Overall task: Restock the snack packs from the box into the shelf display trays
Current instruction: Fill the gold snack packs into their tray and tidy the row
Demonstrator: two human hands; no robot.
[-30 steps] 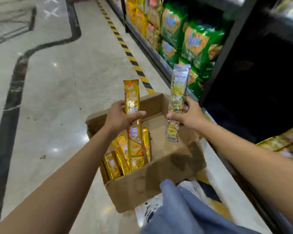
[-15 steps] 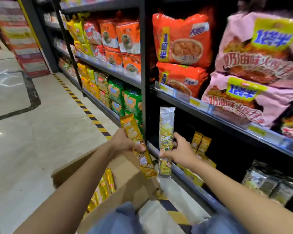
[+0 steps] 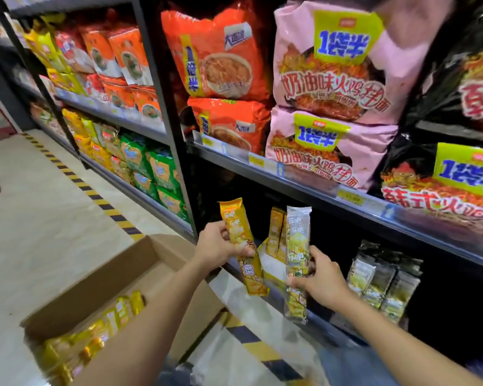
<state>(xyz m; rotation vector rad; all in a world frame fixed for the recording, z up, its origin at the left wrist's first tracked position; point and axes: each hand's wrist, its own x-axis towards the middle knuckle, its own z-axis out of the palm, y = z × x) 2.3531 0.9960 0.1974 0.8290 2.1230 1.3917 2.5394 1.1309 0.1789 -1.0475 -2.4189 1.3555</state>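
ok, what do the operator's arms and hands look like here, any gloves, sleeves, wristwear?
Left hand and right hand: no gloves, no rings visible. Left forearm and right forearm: uncovered to the frame edge, no sleeves, watch or bands showing.

Your left hand (image 3: 216,247) grips a long orange snack pack (image 3: 236,221), tilted. Your right hand (image 3: 322,281) grips a silver-and-yellow snack pack (image 3: 298,238), nearly upright. Behind and between them, a display tray (image 3: 268,264) on the dark lower shelf holds upright orange packs (image 3: 275,232). An open cardboard box (image 3: 95,285) of yellow packs (image 3: 117,310) sits on the floor, lower left.
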